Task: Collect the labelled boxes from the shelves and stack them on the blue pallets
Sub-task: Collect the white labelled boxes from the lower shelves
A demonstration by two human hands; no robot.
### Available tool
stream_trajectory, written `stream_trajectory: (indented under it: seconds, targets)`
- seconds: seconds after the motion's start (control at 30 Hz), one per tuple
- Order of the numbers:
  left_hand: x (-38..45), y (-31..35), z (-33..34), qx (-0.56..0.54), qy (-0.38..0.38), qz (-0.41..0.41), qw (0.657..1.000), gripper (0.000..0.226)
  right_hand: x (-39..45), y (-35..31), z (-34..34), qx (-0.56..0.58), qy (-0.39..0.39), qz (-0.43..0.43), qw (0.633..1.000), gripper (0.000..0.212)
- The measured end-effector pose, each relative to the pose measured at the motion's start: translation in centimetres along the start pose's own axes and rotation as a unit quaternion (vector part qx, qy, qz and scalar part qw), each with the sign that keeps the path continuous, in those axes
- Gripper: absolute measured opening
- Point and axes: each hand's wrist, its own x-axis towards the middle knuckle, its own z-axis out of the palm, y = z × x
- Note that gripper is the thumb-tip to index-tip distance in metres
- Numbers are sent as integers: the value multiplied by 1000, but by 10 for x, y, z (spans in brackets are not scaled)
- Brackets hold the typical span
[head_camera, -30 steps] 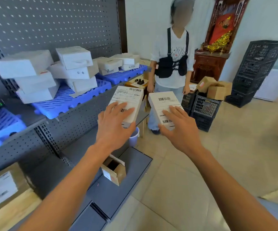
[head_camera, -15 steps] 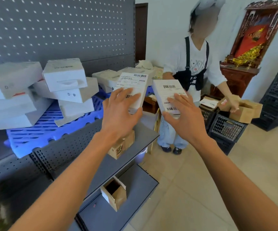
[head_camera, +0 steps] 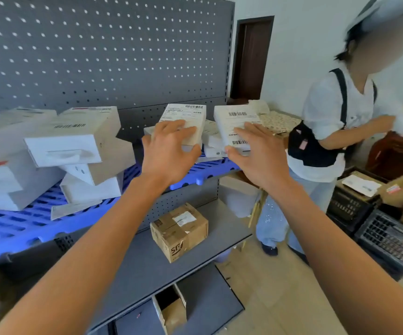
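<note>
Left hand (head_camera: 169, 151) grips a white labelled box (head_camera: 186, 119), barcode at top; right hand (head_camera: 258, 153) grips another white box (head_camera: 236, 122) w/ two barcodes. Both held over far end of blue pallet (head_camera: 26, 226) on shelf, near the white box pile (head_camera: 75, 151). Brown carton (head_camera: 178, 232) below reads "SF".

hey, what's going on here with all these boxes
A person is carrying two white labelled boxes, one in each hand: the left hand holds the left box, the right hand holds the right box. Both are held above the blue pallet on the shelf, where other white boxes are already stacked. Another person stands nearby by some crates.
</note>
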Motion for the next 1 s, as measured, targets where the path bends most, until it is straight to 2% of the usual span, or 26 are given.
stream_trajectory:
  seconds: [0.27,0.5,0.63,0.77,1.0]
  targets:
    - [39,-2,13,50,-3,-66,997,46,56,15,20,18,-40,-21,999,58]
    - [55,-2,21,71,-28,-116,990,48,74,9,33,18,-66,-31,997,50]
    - [54,-1,23,80,-21,-108,991,46,77,8,36,9,-59,-40,997,48]
    - [52,3,23,111,-20,-94,989,44,79,11,42,14,-63,-61,996,54]
    - [45,9,19,185,-26,-82,979,52,77,16,47,53,-48,-102,992,50]
